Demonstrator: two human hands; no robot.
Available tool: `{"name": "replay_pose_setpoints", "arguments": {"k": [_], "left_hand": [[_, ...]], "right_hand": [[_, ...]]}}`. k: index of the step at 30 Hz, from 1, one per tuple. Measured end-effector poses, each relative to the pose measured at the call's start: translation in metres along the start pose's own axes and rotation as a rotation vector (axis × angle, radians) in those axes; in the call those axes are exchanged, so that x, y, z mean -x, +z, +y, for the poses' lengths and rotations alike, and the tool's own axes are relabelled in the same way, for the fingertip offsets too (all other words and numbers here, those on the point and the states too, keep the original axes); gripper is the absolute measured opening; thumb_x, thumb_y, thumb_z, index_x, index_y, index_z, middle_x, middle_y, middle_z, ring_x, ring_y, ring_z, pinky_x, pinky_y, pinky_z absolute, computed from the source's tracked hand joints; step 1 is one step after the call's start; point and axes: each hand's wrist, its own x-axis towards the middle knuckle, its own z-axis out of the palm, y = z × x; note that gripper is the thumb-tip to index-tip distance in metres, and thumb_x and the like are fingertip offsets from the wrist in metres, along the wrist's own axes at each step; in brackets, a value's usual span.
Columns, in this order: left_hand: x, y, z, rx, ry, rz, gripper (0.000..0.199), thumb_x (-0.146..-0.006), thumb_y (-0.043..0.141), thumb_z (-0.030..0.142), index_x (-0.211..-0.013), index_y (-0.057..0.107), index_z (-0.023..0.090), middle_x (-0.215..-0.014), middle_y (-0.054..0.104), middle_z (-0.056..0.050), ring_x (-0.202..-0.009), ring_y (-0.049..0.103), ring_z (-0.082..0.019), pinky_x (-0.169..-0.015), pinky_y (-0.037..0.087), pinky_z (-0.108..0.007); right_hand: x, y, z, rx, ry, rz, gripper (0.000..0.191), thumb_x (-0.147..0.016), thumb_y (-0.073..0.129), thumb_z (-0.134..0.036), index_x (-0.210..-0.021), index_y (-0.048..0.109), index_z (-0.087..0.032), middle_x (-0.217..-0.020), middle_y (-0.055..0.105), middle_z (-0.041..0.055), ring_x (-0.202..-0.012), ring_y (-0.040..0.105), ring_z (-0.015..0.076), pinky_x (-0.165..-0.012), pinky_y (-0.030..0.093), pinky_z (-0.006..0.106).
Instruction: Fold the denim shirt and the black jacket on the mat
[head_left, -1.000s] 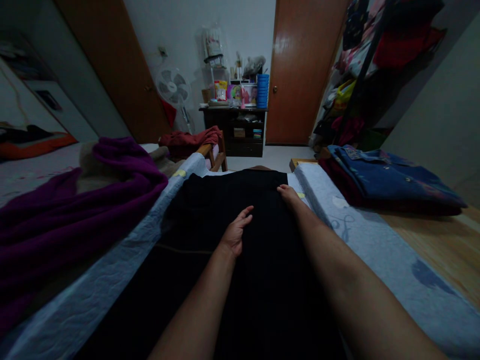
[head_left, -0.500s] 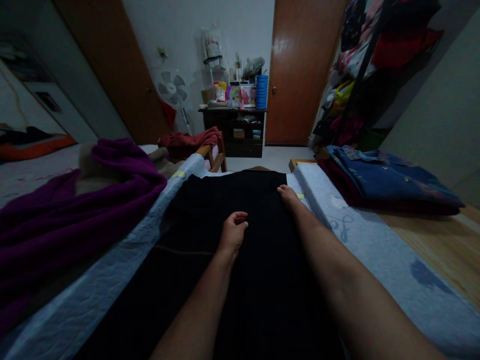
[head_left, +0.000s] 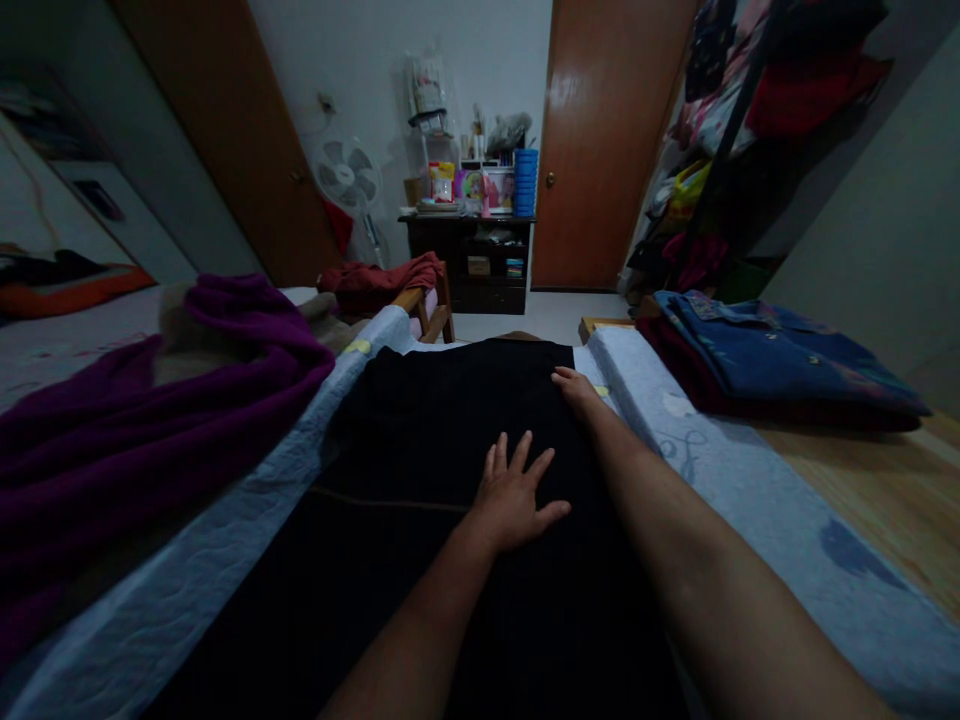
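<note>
Black cloth point(head_left: 405, 440) lies spread out in front of the person, over pale blue bedding point(head_left: 712, 500), thin tan line point(head_left: 390, 503) running across its left part. Left hand point(head_left: 517, 500) palm down over the middle of it, fingers fanned, gripping nothing; can't tell if it presses or just skims. Right hand point(head_left: 576, 388) at the far right corner, fingertips on or just over the cloth by its edge, can't tell if they pinch it

Further out: bedding shows along both sides of the cloth. Left of it, a rumpled purple blanket point(head_left: 259, 345). Right, a folded blue shirt point(head_left: 780, 345) on top of dark red cloth point(head_left: 686, 375), beside a bare wooden surface point(head_left: 885, 480). Beyond the far end, left of centre, reddish cloth point(head_left: 390, 273) draped over a wooden frame point(head_left: 441, 310)

Back wall: white fan point(head_left: 349, 175), dark cabinet point(head_left: 427, 260) with bits and pieces on top, brown door point(head_left: 607, 150) to its right, then a clothes rack point(head_left: 720, 150) loaded with clothes and bags
</note>
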Motion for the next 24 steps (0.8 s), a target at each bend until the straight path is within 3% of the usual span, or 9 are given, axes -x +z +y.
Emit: {"name": "replay_pose_setpoints", "arguments": {"k": [3, 7, 10, 14, 19, 24], "left_hand": [[0.002, 0.003, 0.000, 0.001, -0.017, -0.047, 0.081, -0.076, 0.046, 0.074, -0.145, 0.031, 0.035, -0.158, 0.010, -0.006, -0.141, -0.002, -0.045, -0.110, 0.011, -0.063], [0.002, 0.002, 0.000, 0.003, -0.018, -0.045, 0.081, -0.075, 0.045, 0.076, -0.144, 0.032, 0.036, -0.158, 0.013, -0.005, -0.141, -0.002, -0.045, -0.110, 0.011, -0.063], [0.001, 0.003, 0.000, 0.001, -0.029, 0.020, 0.079, -0.076, 0.047, 0.073, -0.144, 0.034, 0.034, -0.156, 0.022, -0.006, -0.141, 0.008, -0.043, -0.110, 0.014, -0.062], [-0.004, 0.006, -0.003, 0.048, -0.080, 0.171, 0.060, -0.092, 0.034, 0.055, -0.142, 0.038, 0.024, -0.149, 0.037, -0.008, -0.138, 0.028, -0.033, -0.111, 0.023, -0.052], [-0.011, 0.008, -0.012, 0.151, -0.077, 0.345, 0.048, -0.097, 0.028, 0.036, -0.137, 0.043, 0.013, -0.142, 0.046, -0.013, -0.134, 0.037, -0.023, -0.111, 0.027, -0.043], [-0.011, 0.002, -0.012, 0.224, -0.027, 0.372, 0.048, -0.095, 0.035, 0.041, -0.132, 0.048, 0.014, -0.139, 0.049, -0.012, -0.133, 0.038, -0.024, -0.110, 0.030, -0.044]], "right_hand": [[0.006, 0.000, -0.006, -0.005, 0.029, -0.025, 0.040, -0.079, 0.058, -0.027, -0.118, 0.061, -0.018, -0.107, 0.069, 0.0073, -0.094, 0.063, 0.0198, -0.088, 0.046, 0.034], [0.019, -0.001, -0.016, 0.013, 0.072, -0.061, 0.051, -0.080, 0.058, -0.022, -0.130, 0.051, -0.016, -0.119, 0.064, 0.0113, -0.096, 0.063, 0.0203, -0.086, 0.048, 0.034], [0.038, -0.005, -0.024, 0.039, 0.102, -0.081, 0.056, -0.075, 0.065, -0.020, -0.130, 0.050, -0.016, -0.123, 0.061, 0.0114, -0.103, 0.061, 0.0214, -0.090, 0.046, 0.034], [0.074, -0.016, -0.034, 0.050, 0.159, -0.114, 0.054, -0.073, 0.071, -0.025, -0.124, 0.054, -0.018, -0.118, 0.063, 0.0112, -0.101, 0.061, 0.0228, -0.089, 0.048, 0.036], [0.120, -0.033, -0.043, -0.153, 0.364, -0.338, 0.045, -0.071, 0.074, -0.035, -0.110, 0.060, -0.018, -0.097, 0.069, 0.0102, -0.082, 0.066, 0.0230, -0.076, 0.054, 0.038], [0.155, -0.038, -0.054, -0.392, 0.360, -0.250, 0.060, -0.071, 0.071, -0.029, -0.126, 0.051, -0.019, -0.109, 0.067, 0.0089, -0.095, 0.064, 0.0211, -0.088, 0.050, 0.036]]}}
